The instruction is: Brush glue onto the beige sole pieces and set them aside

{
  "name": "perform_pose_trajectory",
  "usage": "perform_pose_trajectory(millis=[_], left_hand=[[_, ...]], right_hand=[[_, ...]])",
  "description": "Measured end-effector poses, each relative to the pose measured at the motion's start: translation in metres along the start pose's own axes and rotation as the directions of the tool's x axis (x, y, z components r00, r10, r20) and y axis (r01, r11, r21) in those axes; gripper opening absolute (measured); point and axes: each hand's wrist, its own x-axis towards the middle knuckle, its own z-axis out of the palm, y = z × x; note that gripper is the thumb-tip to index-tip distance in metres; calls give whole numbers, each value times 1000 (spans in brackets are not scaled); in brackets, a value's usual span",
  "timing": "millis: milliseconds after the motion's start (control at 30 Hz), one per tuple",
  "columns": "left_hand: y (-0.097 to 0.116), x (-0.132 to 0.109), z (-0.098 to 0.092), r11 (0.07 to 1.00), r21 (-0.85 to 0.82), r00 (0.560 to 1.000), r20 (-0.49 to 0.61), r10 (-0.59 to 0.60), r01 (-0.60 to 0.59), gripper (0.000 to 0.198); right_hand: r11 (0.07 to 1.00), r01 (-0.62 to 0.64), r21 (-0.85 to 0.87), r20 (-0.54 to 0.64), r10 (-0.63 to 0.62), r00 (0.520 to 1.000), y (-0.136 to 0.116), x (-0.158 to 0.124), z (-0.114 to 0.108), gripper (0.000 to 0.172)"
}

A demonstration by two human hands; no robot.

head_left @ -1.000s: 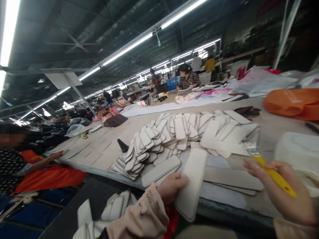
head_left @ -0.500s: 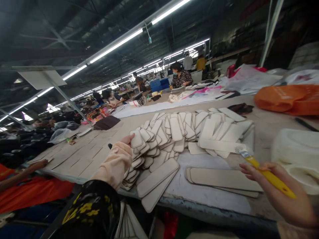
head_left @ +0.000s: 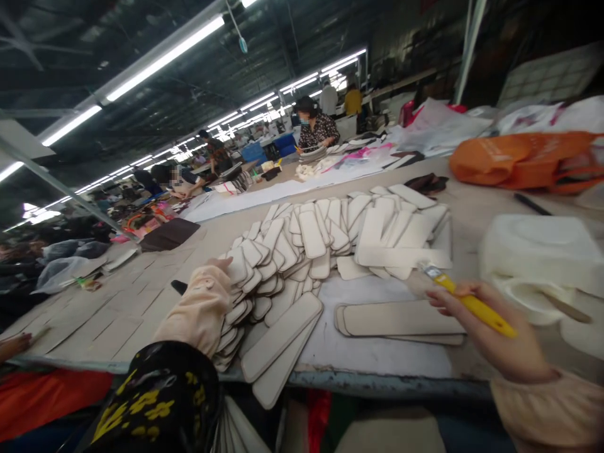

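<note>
My left hand (head_left: 221,264), mostly covered by a beige sleeve, lies at the left end of a big fanned pile of pale rounded strips (head_left: 311,242). Its thumb presses on one pale strip (head_left: 237,265) at the top of the pile, and the fingers are hidden under it. My right hand (head_left: 491,343) is closed around a yellow-handled brush (head_left: 472,306), bristles pointing up-left over the table. Just left of the brush lies a small flat stack of long pale strips (head_left: 401,319). Two more long strips (head_left: 280,336) overhang the table's front edge.
A white tub (head_left: 533,251) stands at the right, an orange bag (head_left: 519,160) behind it. A dark object (head_left: 178,287) lies left of my left hand. Other people work at tables farther back (head_left: 314,129). The metal table edge (head_left: 377,380) runs below.
My left hand carried a long strip from the front edge to the left of the pile, and now rests on a smaller strip there. My right hand keeps hold of the brush.
</note>
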Motion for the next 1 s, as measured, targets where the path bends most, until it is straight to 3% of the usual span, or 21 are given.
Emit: perform_pose_trajectory(millis=[67,100,133,167,200,267,333,367,433,567,767,900,1000], left_hand=[[4,-3,14,991,133,1000,-22,-6,9,33],[3,-7,25,977,208,999,-14,52,-48,31],[-1,-16,37,950,276,989,14,150,-148,28],[-7,-28,51,876,355,944,73,322,-326,25],[-16,-45,66,762,387,852,164,497,-519,24],[-39,-88,98,648,300,715,302,631,-700,21],[-63,-135,132,469,113,474,383,793,-876,18],[-74,-155,148,398,39,380,398,835,-917,16],[-90,-185,176,321,-20,288,392,874,-947,14],[-103,-203,199,298,-53,249,422,872,-953,14],[-111,-200,198,282,-43,242,398,885,-958,14],[-113,-201,199,270,-39,234,391,890,-962,13],[-113,-200,200,277,-43,241,378,894,-960,12]], right_hand=[[996,-7,89,4,6,1000,-5,-1,1,36],[993,-12,121,10,11,1000,-6,-1,1,35],[990,-18,138,14,16,1000,-7,-1,0,34],[991,-11,136,13,9,1000,-7,-1,0,33],[992,4,130,12,-6,1000,-6,-1,-1,33],[992,40,122,15,-42,999,-5,-3,-2,32],[989,51,138,41,-58,997,-4,-7,1,32],[988,41,150,67,-51,996,-4,-9,4,33],[985,-6,171,133,-17,991,-4,-15,12,33],[977,-122,173,252,76,965,-2,-24,38,33],[967,-231,111,369,176,913,11,-29,77,30],[967,-251,45,361,219,907,22,-29,88,29],[975,-206,-85,286,222,932,23,-25,79,29]])
